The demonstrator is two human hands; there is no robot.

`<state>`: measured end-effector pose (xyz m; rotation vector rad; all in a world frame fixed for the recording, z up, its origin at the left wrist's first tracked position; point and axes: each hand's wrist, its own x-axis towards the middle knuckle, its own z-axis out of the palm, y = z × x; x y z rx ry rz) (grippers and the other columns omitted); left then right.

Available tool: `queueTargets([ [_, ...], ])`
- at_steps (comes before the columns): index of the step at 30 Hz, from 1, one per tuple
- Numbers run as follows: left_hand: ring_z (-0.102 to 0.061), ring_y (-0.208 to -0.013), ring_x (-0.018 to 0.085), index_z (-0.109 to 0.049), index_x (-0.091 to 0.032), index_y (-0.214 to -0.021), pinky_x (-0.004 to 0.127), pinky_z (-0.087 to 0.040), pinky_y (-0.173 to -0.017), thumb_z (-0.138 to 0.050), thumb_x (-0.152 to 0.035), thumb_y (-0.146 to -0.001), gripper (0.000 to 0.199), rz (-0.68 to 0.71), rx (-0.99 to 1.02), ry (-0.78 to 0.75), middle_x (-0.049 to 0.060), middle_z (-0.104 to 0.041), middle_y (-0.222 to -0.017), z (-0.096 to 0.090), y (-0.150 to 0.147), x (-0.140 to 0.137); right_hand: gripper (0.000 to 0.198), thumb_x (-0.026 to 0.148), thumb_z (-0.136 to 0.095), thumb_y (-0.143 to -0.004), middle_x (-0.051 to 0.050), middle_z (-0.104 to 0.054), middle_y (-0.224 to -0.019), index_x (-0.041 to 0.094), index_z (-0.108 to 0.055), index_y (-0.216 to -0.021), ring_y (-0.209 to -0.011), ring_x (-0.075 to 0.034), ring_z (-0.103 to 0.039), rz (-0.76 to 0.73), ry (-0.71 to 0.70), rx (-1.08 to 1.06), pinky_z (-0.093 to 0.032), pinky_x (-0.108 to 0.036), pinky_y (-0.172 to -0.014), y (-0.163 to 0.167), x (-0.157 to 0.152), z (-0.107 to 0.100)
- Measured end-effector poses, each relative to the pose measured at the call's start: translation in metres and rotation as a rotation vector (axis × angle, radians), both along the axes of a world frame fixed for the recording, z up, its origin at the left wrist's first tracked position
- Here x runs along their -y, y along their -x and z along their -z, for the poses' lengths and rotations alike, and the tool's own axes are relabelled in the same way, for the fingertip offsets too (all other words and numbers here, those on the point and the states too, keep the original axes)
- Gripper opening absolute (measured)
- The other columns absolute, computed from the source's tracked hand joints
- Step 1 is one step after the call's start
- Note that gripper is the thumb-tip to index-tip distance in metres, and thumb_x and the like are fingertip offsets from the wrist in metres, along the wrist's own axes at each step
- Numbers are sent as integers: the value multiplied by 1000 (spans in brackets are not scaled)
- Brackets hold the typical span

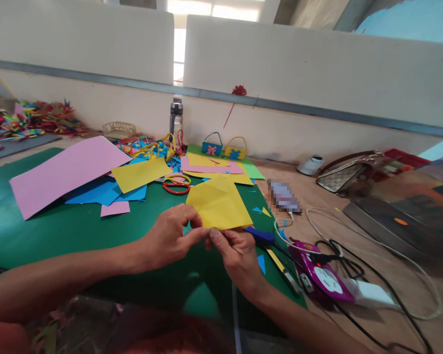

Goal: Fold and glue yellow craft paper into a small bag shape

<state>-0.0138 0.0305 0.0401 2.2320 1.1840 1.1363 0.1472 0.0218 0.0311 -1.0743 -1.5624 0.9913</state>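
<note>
A square sheet of yellow paper (221, 204), lightly creased, tilts above the green mat (158, 231). At its near left corner my left hand (172, 233) pinches the edge, thumb reaching toward the other thumb. Just beside it my right hand (239, 258) grips the near edge, fingers curled beneath and partly hidden. A blue-handled tool (260, 236) lies right of my right hand, its working end under or behind the paper. Scissors with red and yellow handles (176, 184) rest beyond my left hand. A yellow utility knife (282, 270) lies at the mat's right edge.
Pink (72, 172) and blue paper (96, 191) lie at left. Two small paper bags (211, 148) stand at the back near a bottle (176, 118). A phone (284, 195), purple power strip (323, 275), cables and a handbag (345, 174) occupy the right side.
</note>
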Motion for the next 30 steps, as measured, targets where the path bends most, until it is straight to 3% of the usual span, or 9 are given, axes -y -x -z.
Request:
queueTargets([
  [20, -51, -66, 13, -53, -16, -70, 26, -41, -62, -47, -18, -84, 16, -8, 1, -48, 1, -57, -69, 6, -1, -3, 25, 32, -60, -75, -2, -63, -56, 19, -66, -54, -56, -15, -57, -9, 78, -75, -47, -25, -57, 1, -2, -2],
  [24, -53, -72, 15, -56, -16, -77, 27, -42, -65, -43, -16, -87, 16, -15, -61, -228, 4, -61, -75, 10, 0, -4, 27, 33, -59, -76, -2, -62, -53, 19, -66, -53, -55, -15, -56, 18, 88, -55, -47, -26, -59, 0, -4, -5],
  [30, -51, -73, 18, -59, -17, -95, 32, -36, -63, -47, -19, -88, 14, -78, -310, -689, 7, -64, -85, 16, 2, -7, 30, 35, -57, -77, -2, -62, -54, 18, -64, -52, -55, -14, -55, -5, 101, -49, -45, -26, -60, 0, -5, -5],
])
